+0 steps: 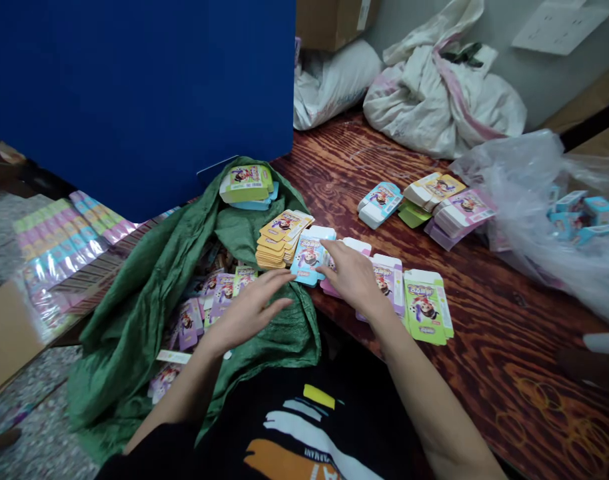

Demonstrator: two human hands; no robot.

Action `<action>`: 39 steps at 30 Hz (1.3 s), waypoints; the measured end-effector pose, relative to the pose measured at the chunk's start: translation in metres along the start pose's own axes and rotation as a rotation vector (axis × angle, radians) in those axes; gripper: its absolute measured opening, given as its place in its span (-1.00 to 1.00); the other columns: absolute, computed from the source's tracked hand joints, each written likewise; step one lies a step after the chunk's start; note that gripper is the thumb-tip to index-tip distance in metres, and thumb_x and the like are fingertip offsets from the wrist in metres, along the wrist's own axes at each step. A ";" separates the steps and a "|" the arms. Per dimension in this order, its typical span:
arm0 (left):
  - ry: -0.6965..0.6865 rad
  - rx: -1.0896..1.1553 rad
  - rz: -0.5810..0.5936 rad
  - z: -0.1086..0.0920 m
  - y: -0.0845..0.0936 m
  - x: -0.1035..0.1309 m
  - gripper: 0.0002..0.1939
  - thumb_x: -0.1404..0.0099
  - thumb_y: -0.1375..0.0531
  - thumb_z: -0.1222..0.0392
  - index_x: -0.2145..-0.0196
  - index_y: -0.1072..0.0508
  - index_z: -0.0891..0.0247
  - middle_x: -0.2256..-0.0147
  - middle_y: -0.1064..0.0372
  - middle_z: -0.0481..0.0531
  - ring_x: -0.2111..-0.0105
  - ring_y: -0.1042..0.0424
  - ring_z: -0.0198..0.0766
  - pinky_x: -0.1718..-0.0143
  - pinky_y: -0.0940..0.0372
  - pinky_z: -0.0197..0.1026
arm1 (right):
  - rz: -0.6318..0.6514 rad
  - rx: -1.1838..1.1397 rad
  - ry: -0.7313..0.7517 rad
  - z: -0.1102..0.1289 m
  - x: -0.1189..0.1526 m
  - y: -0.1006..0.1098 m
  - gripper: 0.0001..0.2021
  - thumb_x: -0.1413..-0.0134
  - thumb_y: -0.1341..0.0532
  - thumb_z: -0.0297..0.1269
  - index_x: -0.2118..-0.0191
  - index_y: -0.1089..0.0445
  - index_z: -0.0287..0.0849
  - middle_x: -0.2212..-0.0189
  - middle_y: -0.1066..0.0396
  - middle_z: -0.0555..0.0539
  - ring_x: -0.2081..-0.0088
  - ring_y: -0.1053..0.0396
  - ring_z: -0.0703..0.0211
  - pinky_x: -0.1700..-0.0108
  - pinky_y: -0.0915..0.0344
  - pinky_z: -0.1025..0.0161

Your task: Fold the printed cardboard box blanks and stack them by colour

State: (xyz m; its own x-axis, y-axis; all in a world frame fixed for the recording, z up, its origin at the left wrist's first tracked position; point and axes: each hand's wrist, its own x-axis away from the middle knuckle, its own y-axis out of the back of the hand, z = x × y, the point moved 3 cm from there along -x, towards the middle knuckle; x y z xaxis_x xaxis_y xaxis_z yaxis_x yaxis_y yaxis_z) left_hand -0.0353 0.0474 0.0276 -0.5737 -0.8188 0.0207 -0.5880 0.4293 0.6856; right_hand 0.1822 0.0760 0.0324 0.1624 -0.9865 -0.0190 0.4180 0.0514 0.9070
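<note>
A blue flattened carton (310, 257) lies at the table's front edge, beside a stack of yellow cartons (284, 230). My right hand (352, 273) is at the blue carton's right edge, fingers apart; whether it presses on the carton I cannot tell. It partly covers a pink carton (357, 247). My left hand (254, 310) reaches to the blue carton's lower left corner, fingers stretched and thumb apart, with nothing in it. To the right lie purple cartons (390, 273) and green cartons (427, 310). Under my left hand, a green woven sack (144, 320) holds loose cartons.
Several small carton stacks (467, 207) lie farther back on the wooden table (504, 293). A clear plastic bag (529, 193) with blue boxes is at right, rubber bands (592, 443) below. White sacks (439, 93) sit behind; a blue panel (139, 93) blocks the left. Wrapped cartons (69, 240) stand left.
</note>
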 end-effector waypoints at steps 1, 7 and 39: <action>-0.026 0.023 0.016 -0.005 -0.006 -0.006 -0.57 -0.48 -0.12 0.09 -0.25 -0.38 0.15 -0.26 -0.35 0.17 -0.27 -0.34 -0.04 -0.32 -0.24 0.07 | 0.076 0.081 -0.010 0.005 -0.013 -0.005 -0.44 -0.18 -0.31 -0.33 -0.29 -0.28 -0.22 -0.22 -0.37 -0.34 -0.11 -0.44 -0.22 -0.04 -0.35 0.01; -0.066 0.110 0.032 -0.010 -0.014 -0.020 -0.61 -0.48 -0.12 0.15 -0.21 -0.40 0.19 -0.19 -0.42 0.19 -0.20 -0.40 -0.04 -0.25 -0.30 0.03 | 0.129 0.183 -0.036 0.010 -0.042 -0.024 -0.52 -0.09 -0.35 -0.43 -0.15 -0.33 -0.20 -0.09 -0.37 -0.31 0.15 -0.53 -0.08 0.22 -0.34 0.16; 0.237 1.249 0.274 -0.025 -0.087 -0.033 -0.17 0.01 -0.35 -0.51 0.23 -0.61 0.42 0.32 -0.59 0.19 0.33 -0.53 -0.15 0.25 -0.40 -0.18 | -0.214 -1.132 -0.282 -0.014 0.099 -0.011 -0.73 -0.20 -0.32 0.00 0.18 -0.66 -0.04 0.31 -0.39 -0.05 0.43 -0.37 0.22 0.49 -0.34 0.29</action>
State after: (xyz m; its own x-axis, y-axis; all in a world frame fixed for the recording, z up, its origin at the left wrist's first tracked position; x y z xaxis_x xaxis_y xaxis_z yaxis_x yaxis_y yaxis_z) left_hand 0.0488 0.0272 -0.0144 -0.7200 -0.6406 0.2670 -0.6726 0.5494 -0.4958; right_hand 0.2067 -0.0203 0.0150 -0.1500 -0.9839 0.0968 0.9886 -0.1502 0.0056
